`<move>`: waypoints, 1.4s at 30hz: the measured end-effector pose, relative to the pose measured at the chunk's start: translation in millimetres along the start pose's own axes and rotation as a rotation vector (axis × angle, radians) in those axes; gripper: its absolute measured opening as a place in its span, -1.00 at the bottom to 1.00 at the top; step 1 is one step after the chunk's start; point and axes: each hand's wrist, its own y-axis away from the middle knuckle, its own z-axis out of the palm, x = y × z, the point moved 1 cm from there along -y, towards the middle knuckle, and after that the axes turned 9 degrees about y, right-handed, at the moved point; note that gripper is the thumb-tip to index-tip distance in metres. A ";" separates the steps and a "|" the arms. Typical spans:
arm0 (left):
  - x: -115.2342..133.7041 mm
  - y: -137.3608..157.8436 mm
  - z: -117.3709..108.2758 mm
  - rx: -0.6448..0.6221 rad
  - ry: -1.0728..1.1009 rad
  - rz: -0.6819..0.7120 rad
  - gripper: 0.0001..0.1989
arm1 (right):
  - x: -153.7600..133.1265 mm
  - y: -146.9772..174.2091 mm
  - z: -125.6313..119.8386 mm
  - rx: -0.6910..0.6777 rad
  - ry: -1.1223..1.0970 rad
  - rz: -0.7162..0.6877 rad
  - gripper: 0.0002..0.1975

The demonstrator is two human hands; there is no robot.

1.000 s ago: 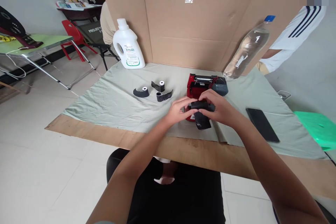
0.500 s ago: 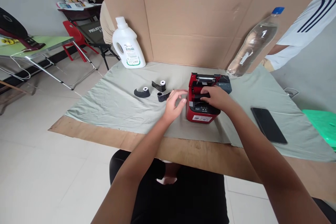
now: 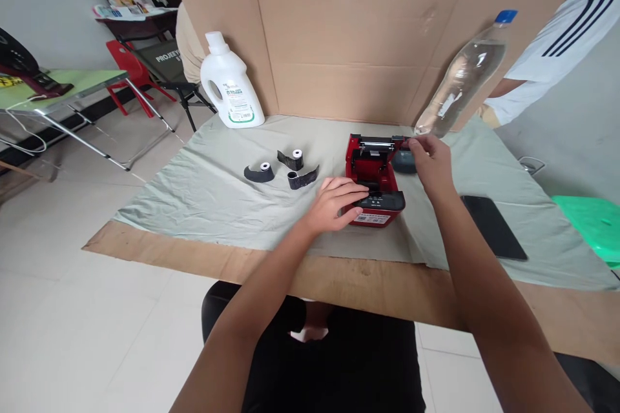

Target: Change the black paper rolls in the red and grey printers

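A red and black label printer [image 3: 375, 216] sits on the cloth with its lid [image 3: 372, 140] raised and its red inside showing. My left hand [image 3: 334, 203] rests on its front left corner, fingers stretched over the black top edge and thumb against the front. At the lid's right end, my right hand [image 3: 433, 160] pinches the edge between thumb and fingers. Something dark lies low inside the printer, partly behind my left fingertips. Left of the printer lie three small black rolls with loose tails: one roll [image 3: 264, 172], another [image 3: 293, 159] and a third [image 3: 301, 179].
A white detergent jug [image 3: 232, 87] and a leaning clear bottle [image 3: 465, 77] stand before the cardboard screen [image 3: 349, 39]. A black phone [image 3: 493, 226] lies to the right. Beyond the cloth's right edge is something green [image 3: 591, 226]. Another person's striped sleeve [image 3: 562, 39] shows behind the screen.
My right hand has come out of the printer's inside and moved up to the lid's right edge. My left hand has moved right onto the printer's front corner.
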 end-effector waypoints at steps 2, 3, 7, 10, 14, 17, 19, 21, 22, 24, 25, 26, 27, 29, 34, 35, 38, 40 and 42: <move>0.0 0.3 1.7 0.006 -0.043 0.023 -0.59 | 13.2 -5.0 11.6 -0.019 -0.140 0.040 -0.72; 0.5 0.0 2.2 0.011 -0.059 0.035 -0.59 | 17.7 -5.4 17.6 -0.046 -0.197 0.055 -0.69; 5.0 -2.6 1.9 0.054 -0.110 0.059 -0.65 | 25.7 10.6 27.7 -0.068 -0.327 0.005 -0.76; 7.9 -4.5 2.1 0.121 -0.127 0.084 -0.71 | 29.0 33.5 24.6 -0.109 -0.377 -0.067 -0.89; 8.2 -8.1 6.0 0.155 -0.099 0.020 -0.71 | 30.4 60.0 24.9 -0.219 -0.465 0.073 -0.44; 8.1 -12.9 8.6 0.149 -0.002 -0.103 -0.69 | 26.4 71.0 27.4 -0.282 -0.450 0.159 -0.30; 7.3 -16.0 10.0 0.167 0.090 -0.187 -0.67 | 24.1 74.4 28.3 -0.297 -0.410 0.178 -0.25; 3.9 -17.8 12.2 0.220 0.193 -0.287 -0.60 | 23.3 75.9 28.9 -0.318 -0.372 0.174 -0.20; 0.8 -18.0 14.0 0.252 0.255 -0.351 -0.56 | 23.3 76.3 29.3 -0.327 -0.356 0.164 -0.18; -7.6 -17.7 18.9 0.304 0.402 -0.498 -0.49 | 23.8 76.5 29.9 -0.322 -0.345 0.153 -0.16; -12.1 -17.5 21.6 0.319 0.482 -0.571 -0.45 | 23.9 76.2 30.2 -0.311 -0.349 0.156 -0.15; -16.4 -17.4 24.2 0.324 0.559 -0.635 -0.42 | 23.8 75.7 30.5 -0.303 -0.356 0.162 -0.14; -20.1 -17.6 26.4 0.325 0.625 -0.682 -0.39 | 23.4 74.9 30.9 -0.298 -0.363 0.167 -0.13; -24.5 -18.7 28.9 0.325 0.709 -0.719 -0.37 | 22.4 72.6 31.5 -0.304 -0.360 0.165 -0.11; -19.6 -15.5 29.5 0.354 0.711 -0.698 -0.47 | 23.8 80.1 29.3 -0.319 -0.292 0.133 -0.17; -16.8 -12.0 29.7 0.374 0.704 -0.710 -0.49 | 25.0 87.1 27.5 -0.316 -0.288 0.130 -0.21; -7.6 1.7 31.9 0.368 0.666 -0.768 -0.51 | 27.9 115.8 21.3 -0.350 -0.271 0.040 -0.18; -3.9 8.2 34.0 0.298 0.638 -0.791 -0.48 | 28.0 131.5 17.3 -0.348 -0.191 -0.065 0.00; -5.9 7.4 35.2 0.260 0.629 -0.787 -0.46 | 26.3 134.9 14.6 -0.294 -0.089 -0.129 0.08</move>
